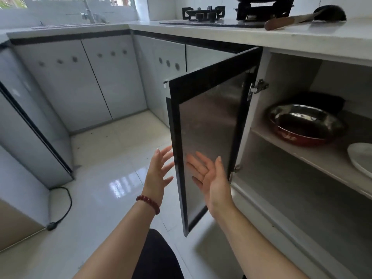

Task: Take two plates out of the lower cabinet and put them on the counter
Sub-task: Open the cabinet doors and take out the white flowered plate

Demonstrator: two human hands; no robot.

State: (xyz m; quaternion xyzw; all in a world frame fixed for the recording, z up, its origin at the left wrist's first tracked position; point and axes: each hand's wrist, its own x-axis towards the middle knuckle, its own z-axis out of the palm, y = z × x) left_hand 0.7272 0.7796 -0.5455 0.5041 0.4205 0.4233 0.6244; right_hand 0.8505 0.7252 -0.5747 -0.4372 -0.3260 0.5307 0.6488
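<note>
The lower cabinet (285, 141) stands open, its dark-framed door (207, 125) swung out toward me. On the inner shelf (314, 156) sits a white plate (362, 160), cut off by the right edge, beside a shiny metal dish (304, 121) stacked on a red one. My left hand (159, 174), with a red bead bracelet at the wrist, is spread just left of the door's edge. My right hand (209, 176) is spread palm-up in front of the door's inner face. Both hands hold nothing. The white counter (302, 37) runs above the cabinet.
A gas stove (237, 13) and a wooden-handled tool (302, 18) lie on the counter. Closed cabinet doors (80, 81) line the corner to the left. A sink tap (88, 15) is at the back. A black cable (62, 208) trails on the glossy tiled floor.
</note>
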